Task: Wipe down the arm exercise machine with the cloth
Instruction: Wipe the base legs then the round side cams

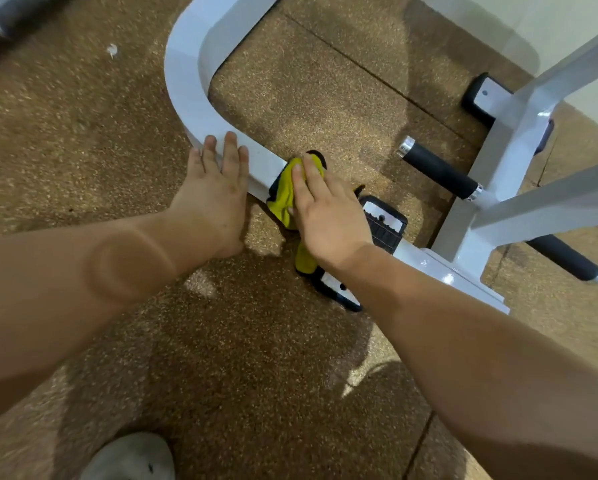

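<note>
Low at the centre of the view, on the speckled floor (83, 140), the machine's white base tube (186, 84) runs from 4 o'clock up toward 10 o'clock, then bends round to 12. The right hand (325, 216) presses the yellow cloth (283, 192) onto the tube with straight fingers. The left hand (218, 181) lies just beside it at 10 o'clock, flat on bare tube and holding nothing. A wipe along the tube's long axis would likely run toward 10 o'clock. The left hand sits in that path, so it would probably need to slide ahead.
</note>
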